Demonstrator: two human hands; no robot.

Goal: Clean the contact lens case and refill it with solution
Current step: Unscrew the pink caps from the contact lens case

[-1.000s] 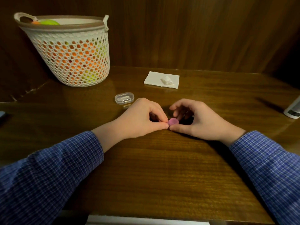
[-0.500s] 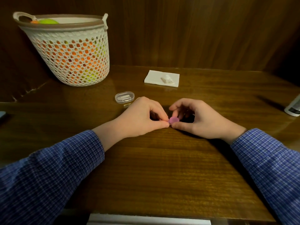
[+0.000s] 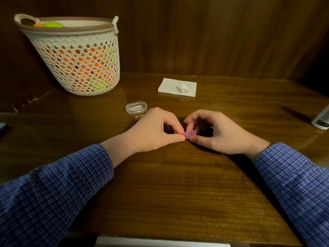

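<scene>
A glossy wooden table (image 3: pixel 178 184) bears a clear plastic box (image 3: pixel 136 107), paper napkin (image 3: pixel 170 85) and plastic mesh basket (image 3: pixel 80 63).

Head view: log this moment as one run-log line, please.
left hand: pinches pink lens case cap | right hand: grips same cap | clear plastic box: behind left hand | tissue: untouched

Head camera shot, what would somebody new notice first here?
Probably the small pink cap at the middle of the wooden table, pinched between the left hand and the right hand. Next, the white mesh basket of orange and green things at the back left.
</scene>
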